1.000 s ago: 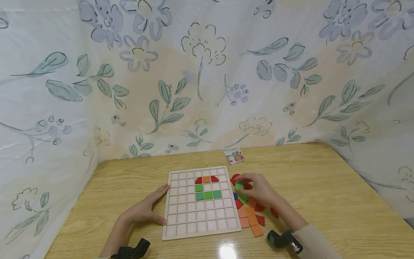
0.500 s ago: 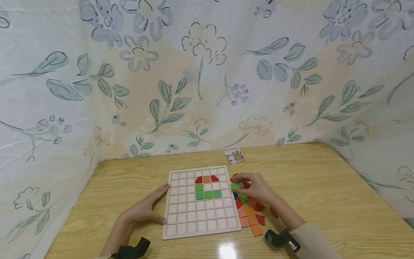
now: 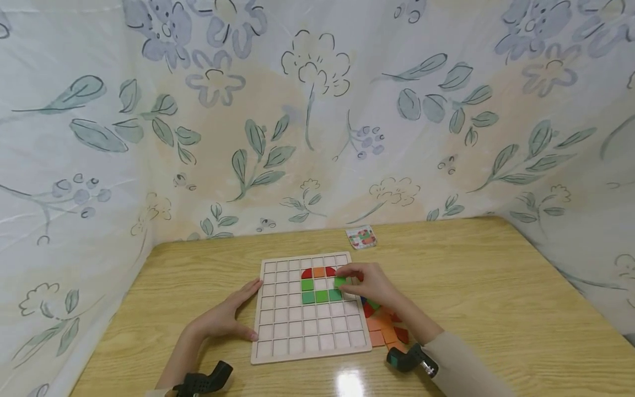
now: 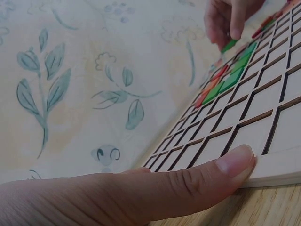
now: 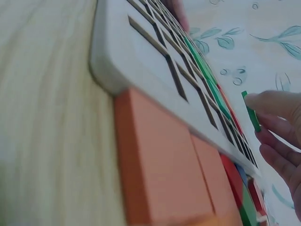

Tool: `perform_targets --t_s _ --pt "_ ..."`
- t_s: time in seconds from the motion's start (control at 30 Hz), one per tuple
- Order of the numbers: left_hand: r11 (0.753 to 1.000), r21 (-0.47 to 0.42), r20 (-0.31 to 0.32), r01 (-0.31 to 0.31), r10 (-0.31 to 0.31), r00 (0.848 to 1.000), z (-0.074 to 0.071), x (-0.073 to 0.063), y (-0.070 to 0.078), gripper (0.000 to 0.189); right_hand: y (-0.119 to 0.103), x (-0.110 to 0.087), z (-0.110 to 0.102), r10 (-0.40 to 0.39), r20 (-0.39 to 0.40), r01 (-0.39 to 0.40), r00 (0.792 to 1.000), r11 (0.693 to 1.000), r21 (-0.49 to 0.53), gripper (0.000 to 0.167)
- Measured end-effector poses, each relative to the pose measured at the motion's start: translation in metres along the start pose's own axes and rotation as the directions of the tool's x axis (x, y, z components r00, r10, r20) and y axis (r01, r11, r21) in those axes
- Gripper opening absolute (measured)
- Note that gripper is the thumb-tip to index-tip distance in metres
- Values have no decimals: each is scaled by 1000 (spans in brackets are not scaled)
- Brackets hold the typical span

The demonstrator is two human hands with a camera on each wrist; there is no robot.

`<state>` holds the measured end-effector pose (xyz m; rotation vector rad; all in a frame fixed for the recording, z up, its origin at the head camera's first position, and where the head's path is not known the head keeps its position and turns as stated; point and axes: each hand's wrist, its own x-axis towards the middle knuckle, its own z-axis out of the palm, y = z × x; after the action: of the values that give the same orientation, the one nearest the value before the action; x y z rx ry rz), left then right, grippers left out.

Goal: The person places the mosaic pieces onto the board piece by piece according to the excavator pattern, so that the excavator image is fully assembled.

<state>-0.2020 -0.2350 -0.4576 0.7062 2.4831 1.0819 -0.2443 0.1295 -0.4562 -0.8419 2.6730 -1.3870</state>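
Note:
A wooden grid board (image 3: 296, 331) lies flat on the table. Red, orange and green tiles sit in its cells, among them an orange square (image 3: 319, 272), a red quarter-round piece (image 3: 307, 273) and a bright green square (image 3: 322, 296). Between thumb and fingertips, my right hand (image 3: 372, 282) pinches a green square tile (image 5: 251, 113); in the right wrist view it is on edge, above the board. My left hand (image 3: 223, 317) rests along the board's left edge with fingers spread, its thumb (image 4: 202, 181) on the rim.
Loose orange tiles (image 3: 382, 320) lie against the board's right side, with red, green and blue pieces partly hidden under the right forearm. A small pattern card (image 3: 361, 237) lies behind the board. Patterned cloth (image 3: 317, 138) hangs behind the table.
My right hand has lifted the green tile from the loose pieces and carried it left over the board's right side. The left hand stays at the board's left edge.

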Motion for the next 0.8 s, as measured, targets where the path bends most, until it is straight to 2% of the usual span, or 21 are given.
perform_targets --t_s 0.33,0.53,0.8 --pt "1000 -9 2 13 -13 1000 0 2 -2 110 -7 11 12 -14 3 14 1000 996 -86 21" --pt "1000 -6 -1 23 -23 1000 0 3 -5 111 -3 13 15 -7 14 8 1000 992 -123 18" --pt "1000 -13 4 22 -22 1000 0 2 -4 110 -3 13 17 8 14 -7 1000 997 -81 18"
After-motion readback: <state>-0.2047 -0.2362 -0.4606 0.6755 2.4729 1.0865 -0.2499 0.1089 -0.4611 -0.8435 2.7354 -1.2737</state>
